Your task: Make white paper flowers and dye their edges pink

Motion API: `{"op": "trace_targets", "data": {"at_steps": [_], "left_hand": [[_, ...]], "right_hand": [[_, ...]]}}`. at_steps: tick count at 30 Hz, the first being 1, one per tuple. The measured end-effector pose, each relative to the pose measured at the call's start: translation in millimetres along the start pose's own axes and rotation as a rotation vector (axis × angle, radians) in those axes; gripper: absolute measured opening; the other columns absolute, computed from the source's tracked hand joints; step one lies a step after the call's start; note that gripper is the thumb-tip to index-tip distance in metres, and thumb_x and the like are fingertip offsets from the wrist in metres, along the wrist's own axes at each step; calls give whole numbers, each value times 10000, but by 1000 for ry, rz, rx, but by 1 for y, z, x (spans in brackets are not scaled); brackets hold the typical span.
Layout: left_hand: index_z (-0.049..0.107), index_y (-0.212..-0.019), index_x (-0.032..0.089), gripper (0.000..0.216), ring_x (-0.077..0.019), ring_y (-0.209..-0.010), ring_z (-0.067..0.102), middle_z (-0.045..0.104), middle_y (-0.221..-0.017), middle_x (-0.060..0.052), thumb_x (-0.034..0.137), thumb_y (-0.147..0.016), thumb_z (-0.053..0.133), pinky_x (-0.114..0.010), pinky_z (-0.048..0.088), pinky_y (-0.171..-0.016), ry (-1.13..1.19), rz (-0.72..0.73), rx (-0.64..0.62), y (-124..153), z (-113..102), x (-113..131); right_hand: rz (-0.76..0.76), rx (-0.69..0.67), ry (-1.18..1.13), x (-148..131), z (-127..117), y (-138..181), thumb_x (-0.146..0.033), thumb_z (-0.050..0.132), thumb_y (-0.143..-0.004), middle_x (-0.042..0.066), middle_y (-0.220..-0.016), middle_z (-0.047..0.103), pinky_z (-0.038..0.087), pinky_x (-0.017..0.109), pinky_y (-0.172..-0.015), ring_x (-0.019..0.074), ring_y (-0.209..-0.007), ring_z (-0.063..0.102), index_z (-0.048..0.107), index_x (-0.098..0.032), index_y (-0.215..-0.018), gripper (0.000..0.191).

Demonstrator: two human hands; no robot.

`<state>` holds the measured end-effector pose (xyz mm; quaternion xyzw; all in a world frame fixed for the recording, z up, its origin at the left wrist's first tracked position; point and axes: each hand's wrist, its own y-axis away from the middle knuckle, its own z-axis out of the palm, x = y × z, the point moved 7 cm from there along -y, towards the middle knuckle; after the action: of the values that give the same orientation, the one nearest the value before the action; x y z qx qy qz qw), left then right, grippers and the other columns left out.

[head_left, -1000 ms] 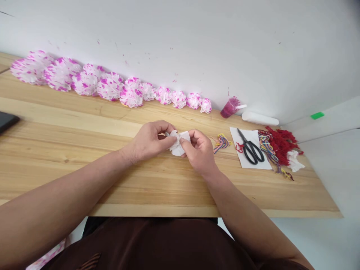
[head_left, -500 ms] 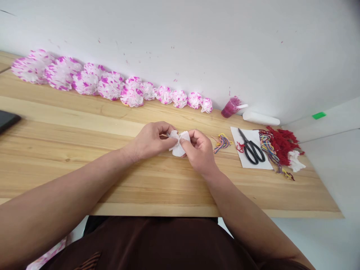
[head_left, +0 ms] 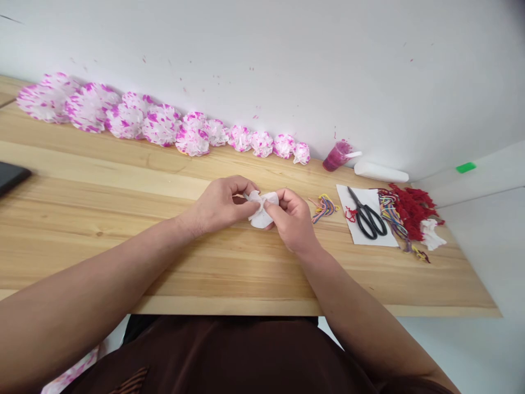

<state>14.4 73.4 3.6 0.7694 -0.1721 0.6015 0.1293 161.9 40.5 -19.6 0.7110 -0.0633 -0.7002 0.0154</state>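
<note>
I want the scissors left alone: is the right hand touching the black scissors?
Apart. The head view shows the right hand pinching the white paper, with coloured threads between it and the scissors.

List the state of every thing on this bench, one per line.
white paper, bunched, pinched between both hands.
left hand, shut on the white paper.
right hand, shut on the white paper.
scissors, closed, lying flat on a white sheet.
paper flowers, fluffed open, in a row along the wall.

No readable text, label, brand or number shows on anything here.
</note>
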Motion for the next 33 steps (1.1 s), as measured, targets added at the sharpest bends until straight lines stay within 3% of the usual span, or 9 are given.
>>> {"op": "trace_targets", "data": {"at_steps": [5, 10, 12, 15, 17, 21, 25, 30, 33], "left_hand": [[677, -811, 161, 244, -188, -822, 669, 712, -1012, -79, 390, -792, 759, -293, 557, -710, 19, 64, 3, 2, 0, 6], [649, -847, 175, 275, -164, -731, 638, 684, -815, -33, 442, -908, 624, -298, 536, -688, 158, -44, 4, 0, -3, 2], [623, -896, 186, 172, -152, -713, 642, 686, -848, -18, 345, -849, 671, -287, 534, -659, 258, -102, 5, -1, -3, -1], [624, -1029, 188, 348, -149, -710, 665, 712, -908, -17, 207, -703, 745, -281, 539, -646, 329, -187, -68, -2, 3, -6], [648, -1082, 180, 426, -159, -739, 692, 738, -929, -31, 180, -670, 755, -294, 559, -683, 322, -226, -115, -2, 6, -10], [719, -1034, 178, 366, -170, -773, 718, 770, -887, -30, 211, -677, 795, -302, 588, -734, 278, -230, -149, -3, 8, -16], [756, -1022, 188, 362, -181, -803, 736, 782, -866, -28, 256, -678, 844, -323, 618, -780, 279, -247, -119, -3, 7, -21], [750, -1072, 182, 414, -166, -724, 718, 769, -846, -22, 282, -684, 854, -282, 583, -665, 216, -240, -29, -3, 1, -20], [722, -1107, 175, 454, -153, -696, 693, 757, -841, -14, 268, -680, 842, -274, 551, -644, 195, -225, -21, -3, 0, -19]], "right_hand": [[30, 0, -42, 3, -1, -2, -376, 798, -704, -39, -631, 668, 502, 232, -459, 133, -546, 607, 605, -224, -771, 254], [-24, -8, -38, -1, -4, -2, -357, 786, -728, -35, -646, 686, 524, 252, -523, 132, -558, 615, 611, -222, -757, 223], [-38, -18, -23, -3, -4, -3, -356, 782, -728, -25, -667, 706, 528, 258, -549, 135, -573, 625, 615, -220, -752, 217], [-46, -39, 8, -6, -5, -5, -366, 786, -728, -17, -685, 713, 526, 262, -560, 138, -588, 630, 628, -217, -766, 220], [-48, -64, 23, -6, -4, -6, -377, 780, -737, -22, -683, 703, 519, 260, -563, 134, -587, 622, 639, -217, -784, 218], [-92, -106, 80, -5, -4, -6, -366, 732, -786, -30, -694, 676, 493, 256, -569, 128, -596, 596, 658, -216, -833, 174], [-205, -114, 237, -10, -6, -3, -280, 641, -844, -8, -785, 683, 490, 268, -599, 145, -668, 608, 689, -221, -930, 115], [-547, 5, 590, -36, -8, 9, -173, 601, -827, 79, -1096, 713, 533, 345, -751, 230, -982, 653, 714, -233, -1031, 241], [-664, 18, 690, -44, -5, 15, -135, 588, -823, 92, -1106, 702, 544, 400, -836, 248, -1017, 647, 717, -232, -1083, 307]]}}
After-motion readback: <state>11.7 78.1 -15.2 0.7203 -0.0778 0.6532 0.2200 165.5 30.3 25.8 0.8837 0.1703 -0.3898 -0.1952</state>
